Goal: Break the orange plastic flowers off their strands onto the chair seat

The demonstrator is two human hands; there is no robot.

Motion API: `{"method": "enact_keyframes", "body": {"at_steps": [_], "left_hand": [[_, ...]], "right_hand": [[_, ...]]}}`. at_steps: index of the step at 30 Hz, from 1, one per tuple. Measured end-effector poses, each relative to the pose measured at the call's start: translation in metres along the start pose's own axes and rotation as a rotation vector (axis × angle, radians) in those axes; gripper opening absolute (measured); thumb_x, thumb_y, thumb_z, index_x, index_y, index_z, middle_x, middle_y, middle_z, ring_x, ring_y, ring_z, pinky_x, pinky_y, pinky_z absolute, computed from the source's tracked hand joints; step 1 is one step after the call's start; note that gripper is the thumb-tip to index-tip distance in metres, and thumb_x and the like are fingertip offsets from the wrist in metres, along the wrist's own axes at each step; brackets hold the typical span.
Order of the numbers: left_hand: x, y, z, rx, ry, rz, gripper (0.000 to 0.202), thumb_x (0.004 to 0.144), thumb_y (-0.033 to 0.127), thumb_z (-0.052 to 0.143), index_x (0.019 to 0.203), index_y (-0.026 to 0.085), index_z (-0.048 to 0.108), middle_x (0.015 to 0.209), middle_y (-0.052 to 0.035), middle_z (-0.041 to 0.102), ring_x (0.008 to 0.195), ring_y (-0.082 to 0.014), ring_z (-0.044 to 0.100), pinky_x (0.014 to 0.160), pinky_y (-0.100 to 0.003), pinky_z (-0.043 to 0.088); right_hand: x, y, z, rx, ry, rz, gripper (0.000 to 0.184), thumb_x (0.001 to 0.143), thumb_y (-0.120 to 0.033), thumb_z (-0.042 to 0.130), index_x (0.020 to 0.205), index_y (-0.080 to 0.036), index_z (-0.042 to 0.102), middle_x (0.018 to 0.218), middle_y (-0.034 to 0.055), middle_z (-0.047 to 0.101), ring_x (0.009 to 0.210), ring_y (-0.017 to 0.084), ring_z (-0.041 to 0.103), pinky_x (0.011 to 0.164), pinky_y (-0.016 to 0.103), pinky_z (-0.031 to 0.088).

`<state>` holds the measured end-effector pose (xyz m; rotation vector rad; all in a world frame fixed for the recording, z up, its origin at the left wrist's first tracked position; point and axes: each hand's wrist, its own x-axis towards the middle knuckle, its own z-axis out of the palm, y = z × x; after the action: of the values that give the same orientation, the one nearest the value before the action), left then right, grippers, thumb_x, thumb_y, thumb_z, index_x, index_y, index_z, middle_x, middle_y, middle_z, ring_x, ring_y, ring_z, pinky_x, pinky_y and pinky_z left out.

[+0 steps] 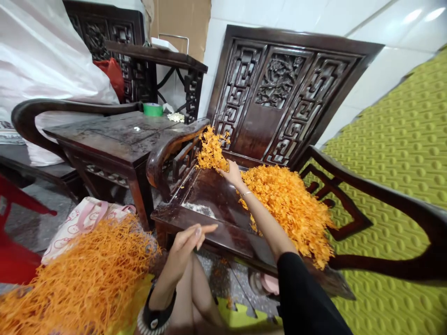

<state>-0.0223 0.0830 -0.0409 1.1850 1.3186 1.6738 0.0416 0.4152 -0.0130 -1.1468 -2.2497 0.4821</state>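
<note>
My right hand reaches out over the seat of a dark carved wooden chair and grips a bunch of orange plastic sprigs, lifted near the chair's left armrest. A big heap of the same orange sprigs lies on the right side of the seat. My left hand hovers low by the seat's front edge, fingers stretched out and holding nothing. A second pile of orange strands sits at the lower left beside my knee.
A dark wooden side table with a green tape roll stands left of the chair. A pink patterned bag lies under it. A red stool is far left, a green textured mat at right.
</note>
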Motion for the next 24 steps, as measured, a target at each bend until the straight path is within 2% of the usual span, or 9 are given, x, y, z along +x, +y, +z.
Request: {"method": "enact_keyframes", "body": {"at_steps": [2, 4, 8, 9, 11, 14, 16, 20, 24], "left_hand": [[0.006, 0.009, -0.013, 0.03, -0.135, 0.106, 0.042, 0.095, 0.045, 0.037, 0.106, 0.026, 0.074, 0.059, -0.0027, 0.058, 0.061, -0.018, 0.053, 0.076, -0.035, 0.044], [0.014, 0.018, -0.024, 0.073, -0.231, 0.188, 0.038, 0.095, 0.041, 0.039, 0.107, 0.027, 0.073, 0.064, -0.0038, 0.062, 0.066, -0.0186, 0.055, 0.073, -0.034, 0.043], [0.04, 0.02, -0.027, 0.174, -0.343, 0.136, 0.035, 0.093, 0.04, 0.046, 0.118, 0.027, 0.066, 0.087, -0.005, 0.071, 0.082, -0.0201, 0.06, 0.078, -0.033, 0.045], [0.049, 0.018, -0.022, 0.176, -0.332, 0.107, 0.038, 0.092, 0.041, 0.047, 0.124, 0.027, 0.062, 0.094, -0.0051, 0.071, 0.085, -0.0199, 0.061, 0.08, -0.033, 0.046], [0.071, 0.01, -0.007, 0.183, -0.208, 0.102, 0.046, 0.091, 0.041, 0.05, 0.133, 0.024, 0.051, 0.105, -0.0063, 0.068, 0.089, -0.0192, 0.063, 0.082, -0.032, 0.048], [0.112, -0.003, 0.02, 0.301, 0.097, 0.256, 0.059, 0.087, 0.036, 0.056, 0.14, 0.018, 0.039, 0.121, -0.0121, 0.061, 0.101, -0.0217, 0.061, 0.093, -0.037, 0.046], [0.14, -0.01, 0.033, 0.415, 0.16, 0.31, 0.062, 0.086, 0.031, 0.056, 0.141, 0.011, 0.034, 0.13, -0.0186, 0.054, 0.115, -0.0258, 0.055, 0.098, -0.04, 0.044], [0.181, -0.015, 0.031, 0.685, 0.11, 0.333, 0.067, 0.084, 0.018, 0.051, 0.145, 0.007, 0.024, 0.142, -0.0234, 0.042, 0.129, -0.0299, 0.044, 0.106, -0.044, 0.037], [0.212, -0.02, 0.005, 0.803, -0.109, 0.375, 0.077, 0.071, 0.001, 0.053, 0.144, 0.013, 0.033, 0.14, -0.0166, 0.048, 0.128, -0.0257, 0.047, 0.106, -0.036, 0.038]], "right_hand": [[0.018, 0.001, 0.009, -0.026, 0.003, 0.0, 0.075, 0.076, -0.034, 0.069, 0.138, -0.006, 0.039, 0.145, 0.0224, 0.036, 0.138, 0.033, 0.029, 0.115, 0.048, 0.02], [0.027, 0.003, 0.017, -0.044, -0.008, 0.002, 0.062, 0.081, -0.034, 0.067, 0.134, -0.011, 0.045, 0.14, 0.0189, 0.043, 0.13, 0.031, 0.041, 0.109, 0.051, 0.031], [0.026, 0.005, 0.015, -0.067, -0.023, -0.007, 0.029, 0.092, -0.033, 0.055, 0.115, -0.016, 0.058, 0.12, 0.0089, 0.059, 0.107, 0.021, 0.058, 0.094, 0.045, 0.047], [0.024, 0.003, 0.01, -0.068, -0.019, -0.01, 0.026, 0.092, -0.033, 0.055, 0.111, -0.016, 0.06, 0.115, 0.0083, 0.061, 0.103, 0.02, 0.06, 0.091, 0.043, 0.049], [0.023, -0.004, -0.002, -0.064, -0.009, -0.021, 0.025, 0.093, -0.033, 0.054, 0.108, -0.014, 0.06, 0.11, 0.0075, 0.062, 0.098, 0.019, 0.061, 0.088, 0.041, 0.05], [0.024, -0.015, -0.016, -0.064, -0.014, -0.046, 0.024, 0.093, -0.03, 0.052, 0.107, -0.014, 0.061, 0.11, 0.0078, 0.064, 0.101, 0.019, 0.061, 0.092, 0.04, 0.048], [0.023, -0.018, -0.016, -0.08, -0.035, -0.053, 0.026, 0.089, -0.031, 0.057, 0.109, -0.014, 0.062, 0.116, 0.0102, 0.062, 0.11, 0.021, 0.057, 0.098, 0.039, 0.044], [0.01, -0.014, 0.007, -0.125, -0.1, 0.011, 0.036, 0.086, -0.033, 0.063, 0.116, -0.013, 0.057, 0.119, 0.0109, 0.059, 0.106, 0.023, 0.058, 0.092, 0.043, 0.048], [-0.003, -0.015, 0.025, -0.129, -0.104, 0.088, 0.025, 0.09, -0.035, 0.057, 0.1, -0.013, 0.061, 0.095, 0.0043, 0.063, 0.081, 0.015, 0.062, 0.073, 0.033, 0.053]]}}
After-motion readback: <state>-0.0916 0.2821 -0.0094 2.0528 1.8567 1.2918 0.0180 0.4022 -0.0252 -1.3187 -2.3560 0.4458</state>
